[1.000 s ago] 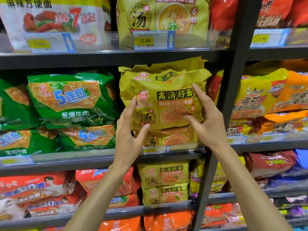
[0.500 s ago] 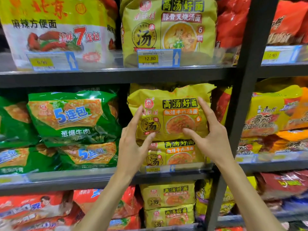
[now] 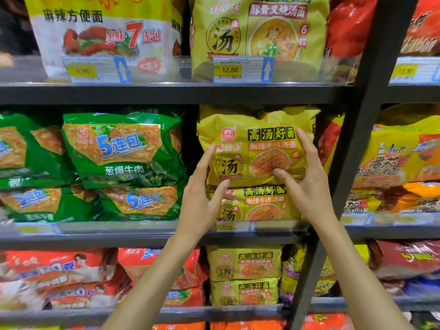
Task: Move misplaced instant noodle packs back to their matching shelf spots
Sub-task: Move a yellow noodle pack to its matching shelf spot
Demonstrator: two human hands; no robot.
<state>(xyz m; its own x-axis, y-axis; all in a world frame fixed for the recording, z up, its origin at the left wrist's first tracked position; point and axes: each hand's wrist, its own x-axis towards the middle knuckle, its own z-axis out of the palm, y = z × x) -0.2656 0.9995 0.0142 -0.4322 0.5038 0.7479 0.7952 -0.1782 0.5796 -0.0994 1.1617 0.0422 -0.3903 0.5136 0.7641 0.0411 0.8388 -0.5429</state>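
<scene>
A yellow noodle pack (image 3: 256, 141) now sits on the middle shelf (image 3: 119, 236), stacked on a matching yellow pack (image 3: 262, 203), just right of the green packs (image 3: 119, 148). A second ago its crumpled top stuck out in front of the shelf above; it has since been pushed back. The left hand (image 3: 202, 196) and right hand (image 3: 309, 184) are both open, straight fingers pressing its lower front. This pack looks home; letting go seems next.
</scene>
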